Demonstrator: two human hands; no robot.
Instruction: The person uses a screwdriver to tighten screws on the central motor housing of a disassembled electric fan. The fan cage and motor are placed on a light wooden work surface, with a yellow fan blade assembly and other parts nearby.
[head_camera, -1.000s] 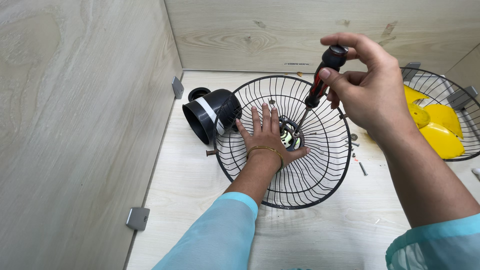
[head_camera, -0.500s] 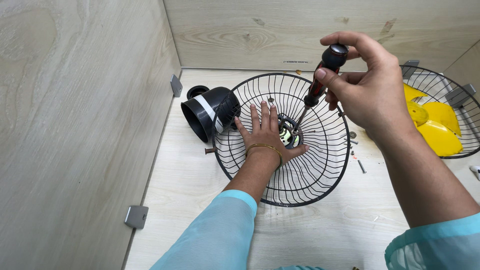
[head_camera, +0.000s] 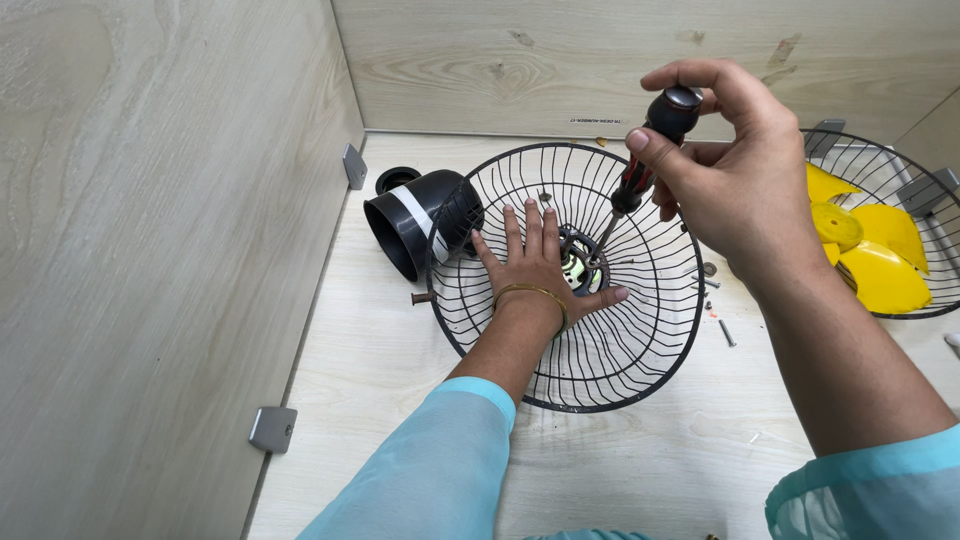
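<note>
A black wire fan guard (head_camera: 640, 350) lies like a bowl on the pale wooden table. My left hand (head_camera: 535, 262) rests flat inside it, fingers spread, pressing beside the hub (head_camera: 577, 268) at its centre; a gold bangle sits on that wrist. My right hand (head_camera: 730, 175) grips a screwdriver (head_camera: 645, 155) with a black and red handle, held upright, its tip down at the hub. A black motor housing (head_camera: 420, 218) with a white band lies against the guard's left rim.
A second wire guard (head_camera: 905, 180) holding a yellow fan blade (head_camera: 880, 250) sits at the right edge. Small screws (head_camera: 726, 332) lie on the table between the two guards. Wooden walls stand close at left and back, with metal brackets (head_camera: 272, 428) at their base.
My right hand has shifted slightly on the screwdriver handle, as in turning it. The left hand and guard have stayed in place.
</note>
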